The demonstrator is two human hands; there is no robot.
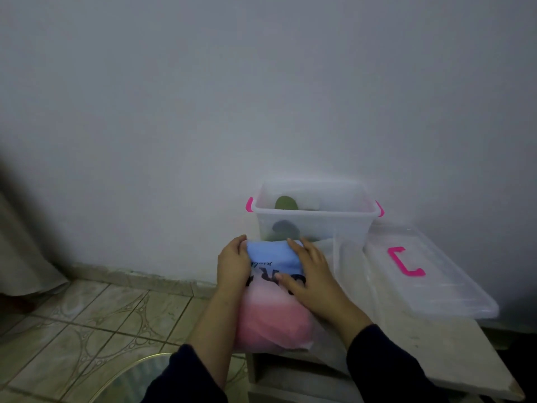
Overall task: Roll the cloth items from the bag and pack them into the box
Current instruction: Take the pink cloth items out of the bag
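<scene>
far to your left a pale curtain (20, 242) hangs down to the patterned floor tiles (96, 315), and a round glass edge (128, 373) shows near the bottom of the view below your left sleeve.

your left hand (232, 264) is on the left end of the bag (273, 315) — a translucent plastic bag lying on the pale tabletop (421, 344), with pink cloth (270, 318) filling its near part and a light blue cloth (271, 253) with dark lettering at its far end. your fingers there curl over the blue end, gripping the bag's left side. your right hand (312, 276) lies across the top right of the bag with fingers fairly straight and spread, pressing down on it; the thumb points left over the lettering. it does not look closed around anything.

just beyond the bag, touching or nearly touching its far end, stands the box (315, 221) — clear plastic with pink side clips, open at the top, set close to the wall (261, 82). inside it you can see a rolled green cloth (286, 203) toward the left and something whitish beside it, too blurred to name.

to the right of the box and the bag, the clear lid (436, 286) rests on the tabletop, with a pink handle (405, 261) on its top.
</scene>
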